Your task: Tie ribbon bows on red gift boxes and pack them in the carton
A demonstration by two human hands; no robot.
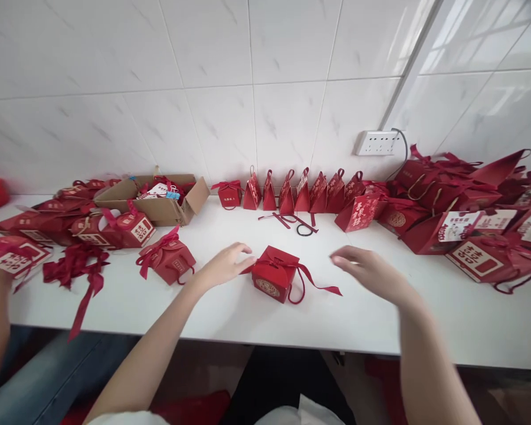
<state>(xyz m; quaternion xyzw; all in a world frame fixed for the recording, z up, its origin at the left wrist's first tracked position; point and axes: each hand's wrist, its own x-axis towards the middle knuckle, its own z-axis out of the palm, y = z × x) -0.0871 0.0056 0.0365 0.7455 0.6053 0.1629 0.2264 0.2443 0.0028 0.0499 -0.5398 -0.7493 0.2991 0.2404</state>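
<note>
one red gift box [272, 280] stands centrally on the white table [345, 324], its ribbon [329, 289] trailing right, apparently set within easy reach: the left hand [225, 264] is loosely spread close beside it, the right hand [367, 270] spread farther off, both seemingly empty.

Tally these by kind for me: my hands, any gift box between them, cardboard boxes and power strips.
Left hand and right hand: 2
Gift box between them: 1
Cardboard box: 1
Power strip: 1
Total: 5
</note>
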